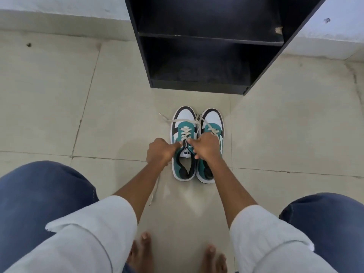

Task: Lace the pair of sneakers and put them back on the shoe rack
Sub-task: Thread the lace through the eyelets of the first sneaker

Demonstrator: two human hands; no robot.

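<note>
Left hand (159,153) and right hand (206,146) each pinch, apparently, a lace end (184,134) on the left sneaker (183,146), pulling outward to tighten.

Smooth, faintly glossy beige floor tiles (49,95) are catching a soft sheen beneath a pair of sneakers (197,146) whose teal, black and white panels are looking like smooth matt leather or a synthetic, threaded with flat woven cream laces (186,133). Behind them a matt black shoe rack (260,64) of laminated board is showing a chipped edge, while soft pale cloth sleeves (110,219) and blue denim jeans (39,190) are filling the foreground.
</note>
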